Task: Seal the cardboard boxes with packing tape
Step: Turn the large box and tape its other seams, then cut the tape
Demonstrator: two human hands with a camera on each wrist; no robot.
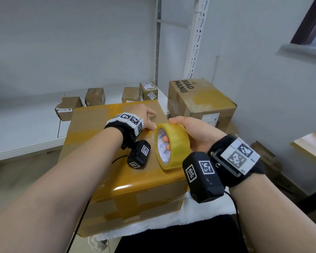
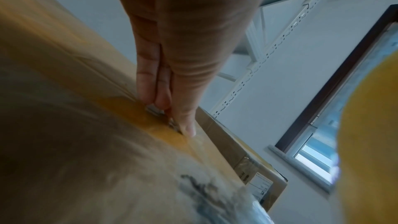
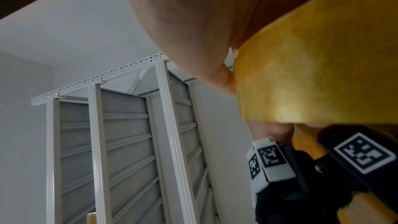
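Observation:
A large cardboard box with yellowish tape over its top and front lies before me on a white cloth. My right hand grips a roll of yellowish packing tape, fingers through its core, holding it on edge just above the box top. In the right wrist view the roll fills the upper right. My left hand lies flat on the box top beside the roll. In the left wrist view its straight fingers press down on the taped surface.
Behind stand a big box marked XIAO MANG and several small boxes on a white shelf board. A white slotted rack upright rises at the back. A window is at the upper right, a table edge at right.

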